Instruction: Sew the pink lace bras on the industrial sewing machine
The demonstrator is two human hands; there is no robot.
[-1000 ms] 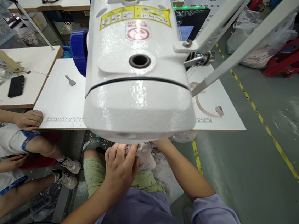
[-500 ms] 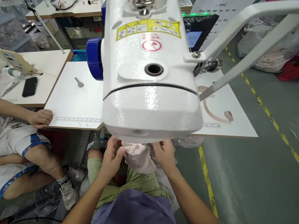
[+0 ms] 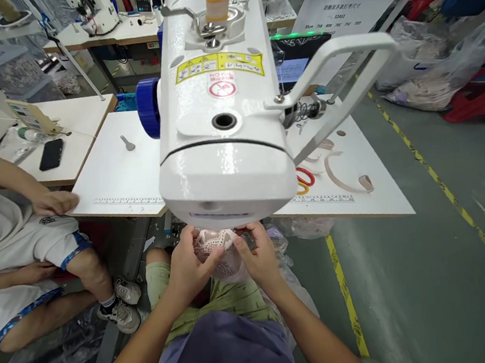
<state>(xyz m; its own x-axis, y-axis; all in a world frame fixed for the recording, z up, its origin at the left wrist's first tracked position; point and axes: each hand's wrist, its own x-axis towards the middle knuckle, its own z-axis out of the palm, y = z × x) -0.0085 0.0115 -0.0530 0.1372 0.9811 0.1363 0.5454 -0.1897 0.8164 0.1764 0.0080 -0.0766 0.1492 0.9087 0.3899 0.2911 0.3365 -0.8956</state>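
Observation:
Below the head of a white sewing machine [image 3: 227, 165], a pale pink lace bra cup [image 3: 219, 254] is held between both hands. My left hand [image 3: 192, 262] grips its left side, with the thumb lying across the dotted lace edge. On the other side my right hand [image 3: 256, 255] pinches the upper right edge between thumb and fingers. The machine's front hides the far part of the piece and some fingertips. I cannot see the needle area.
Red-and-yellow scissors [image 3: 305, 179] and a curled beige strip [image 3: 342, 179] lie on the white table [image 3: 387, 198] to the right. Another person's hand [image 3: 56, 202] rests at the left table's edge, near a phone [image 3: 51, 154]. A clear plastic bag [image 3: 312, 226] hangs under the right side.
My right hand has moved left and its thumb now reaches over the lace edge. The left thumb lies further across the piece. The view has shifted, bringing the scissors into sight.

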